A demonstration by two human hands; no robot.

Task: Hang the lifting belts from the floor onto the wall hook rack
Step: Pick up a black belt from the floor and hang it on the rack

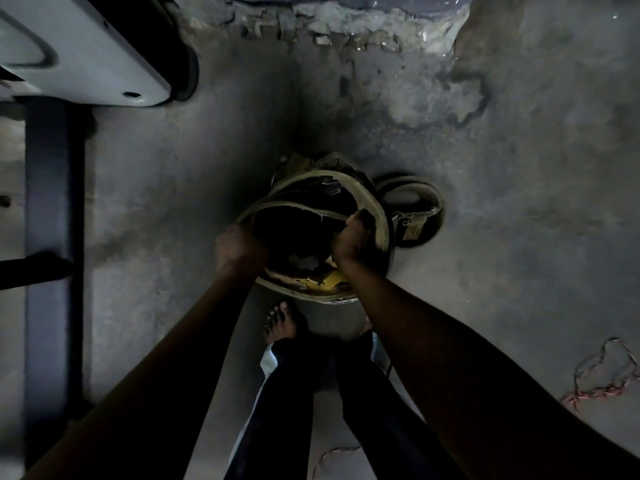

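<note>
A heap of worn olive lifting belts (311,192) lies coiled on the dim concrete floor in the middle of the view. My left hand (239,245) grips the left rim of the top belt loop. My right hand (351,237) is closed around a belt strap on the right side of the heap. A torn belt with yellow padding (329,280) shows at the near edge under my wrists. Another coiled belt (412,206) lies flat on the floor just right of the heap, untouched. No wall hook rack is in view.
A grey and black piece of gym equipment (86,57) fills the upper left, with a dark frame bar (53,237) running down the left edge. My bare foot (280,322) stands just before the heap. Thin reddish cord (602,375) lies at the lower right. Cracked plaster (346,26) lines the far wall base.
</note>
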